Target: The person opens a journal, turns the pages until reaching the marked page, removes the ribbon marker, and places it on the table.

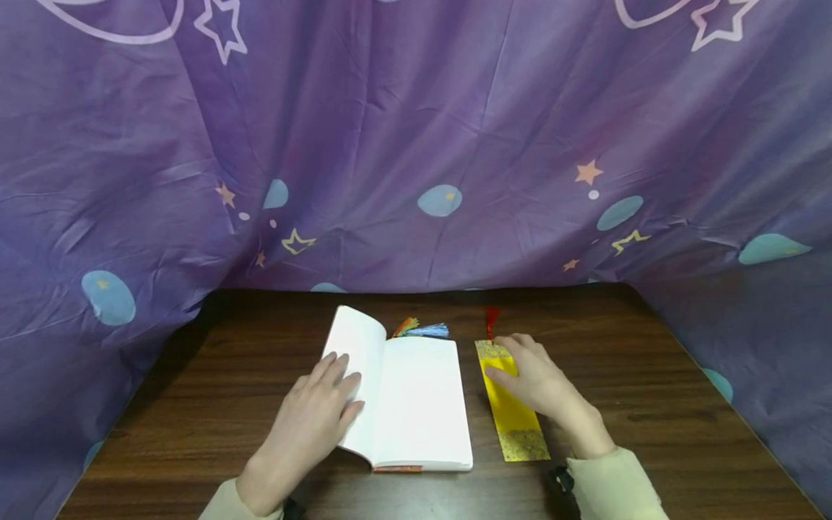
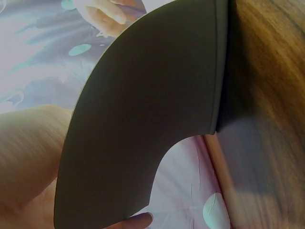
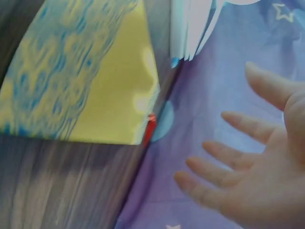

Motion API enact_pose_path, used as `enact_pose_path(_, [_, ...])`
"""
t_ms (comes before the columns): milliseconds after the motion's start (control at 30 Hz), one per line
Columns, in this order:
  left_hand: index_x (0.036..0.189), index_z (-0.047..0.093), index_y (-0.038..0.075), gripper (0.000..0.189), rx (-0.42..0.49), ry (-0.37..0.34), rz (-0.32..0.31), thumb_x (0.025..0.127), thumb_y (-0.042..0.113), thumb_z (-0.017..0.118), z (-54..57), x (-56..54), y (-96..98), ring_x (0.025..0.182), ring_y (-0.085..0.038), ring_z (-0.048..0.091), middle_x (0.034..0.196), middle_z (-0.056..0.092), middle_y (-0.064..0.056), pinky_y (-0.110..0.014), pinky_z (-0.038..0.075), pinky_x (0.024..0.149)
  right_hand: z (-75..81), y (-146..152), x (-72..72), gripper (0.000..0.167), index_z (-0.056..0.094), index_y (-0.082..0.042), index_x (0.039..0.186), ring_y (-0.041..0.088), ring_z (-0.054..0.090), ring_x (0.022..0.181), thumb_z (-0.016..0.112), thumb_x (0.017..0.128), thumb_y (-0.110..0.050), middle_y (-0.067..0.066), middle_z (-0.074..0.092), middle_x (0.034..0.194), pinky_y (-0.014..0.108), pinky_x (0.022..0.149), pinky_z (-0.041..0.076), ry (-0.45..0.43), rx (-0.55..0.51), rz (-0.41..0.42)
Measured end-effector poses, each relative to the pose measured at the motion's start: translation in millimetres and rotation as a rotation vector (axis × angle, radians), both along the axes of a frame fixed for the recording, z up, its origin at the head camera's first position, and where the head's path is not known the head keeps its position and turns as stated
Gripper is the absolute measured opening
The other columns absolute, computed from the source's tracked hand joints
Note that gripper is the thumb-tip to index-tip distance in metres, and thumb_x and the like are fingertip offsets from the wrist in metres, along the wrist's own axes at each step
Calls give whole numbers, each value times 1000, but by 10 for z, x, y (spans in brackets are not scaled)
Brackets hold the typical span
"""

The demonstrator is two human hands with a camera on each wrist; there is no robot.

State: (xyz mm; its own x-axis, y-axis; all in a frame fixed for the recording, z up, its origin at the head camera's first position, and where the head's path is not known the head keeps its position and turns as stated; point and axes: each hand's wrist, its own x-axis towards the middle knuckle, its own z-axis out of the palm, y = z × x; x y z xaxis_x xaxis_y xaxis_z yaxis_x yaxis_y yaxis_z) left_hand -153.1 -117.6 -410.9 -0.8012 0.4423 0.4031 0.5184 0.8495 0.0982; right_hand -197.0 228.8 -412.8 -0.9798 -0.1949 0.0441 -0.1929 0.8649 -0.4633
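Note:
An open book [image 1: 422, 404] with blank white pages lies mid-table. Its left side stands raised at a slant, and my left hand [image 1: 316, 404] rests on that page with fingers extended. From below, the left wrist view shows the dark cover [image 2: 138, 105] bowed upward, hiding most of the hand. To the right of the book lies a yellow bookmark [image 1: 510, 404] with glittery gold bands and a red tassel [image 1: 490, 321]. My right hand [image 1: 536, 375] is over the bookmark's upper part; the right wrist view shows its spread fingers [image 3: 214, 174] holding nothing.
Orange-green [image 1: 406, 326] and blue tassels [image 1: 429, 331] stick out past the book's top edge. A purple patterned curtain [image 1: 416, 144] hangs behind the dark wooden table [image 1: 214, 375] and along its sides.

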Motion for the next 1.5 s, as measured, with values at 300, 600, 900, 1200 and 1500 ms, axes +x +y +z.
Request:
enact_pose_path(300, [110, 71, 8, 31, 3, -4, 6, 85, 25, 76, -1, 9, 9, 122, -40, 52, 129, 58, -23, -54, 51, 87, -48, -367, 238, 75, 50, -8, 141, 46, 29, 138, 78, 81, -42, 22, 32, 153, 65, 103, 35, 128, 35, 193])
enact_pose_path(600, [111, 72, 7, 33, -10, -3, -7, 85, 26, 76, 7, -4, 37, 123, -39, 52, 129, 59, -22, -55, 52, 87, -161, -650, 444, 96, 42, -14, 148, 40, 22, 143, 82, 70, -54, 17, 26, 158, 61, 110, 27, 14, 126, 378])
enact_pose_path(900, [111, 72, 7, 33, -15, 10, -11, 85, 27, 76, 11, -5, 50, 122, -40, 53, 128, 59, -23, -54, 52, 86, -250, -708, 499, 106, 35, -21, 151, 40, 26, 141, 83, 64, -59, 17, 26, 157, 58, 111, 27, -16, 271, 481])
enact_pose_path(1200, [112, 71, 7, 34, -17, 8, -9, 85, 27, 76, 6, -5, 52, 122, -40, 52, 129, 59, -23, -54, 51, 88, -238, -687, 504, 90, 43, -20, 147, 36, 37, 136, 84, 71, -46, 15, 39, 150, 56, 110, 31, -36, 306, 484])
enact_pose_path(1500, [112, 71, 8, 34, -21, -1, 0, 86, 28, 75, 3, -4, 47, 123, -40, 52, 129, 58, -23, -55, 51, 87, -187, -629, 472, 66, 55, -20, 138, 33, 40, 135, 78, 81, -43, 11, 47, 146, 56, 108, 34, -92, 254, 488])
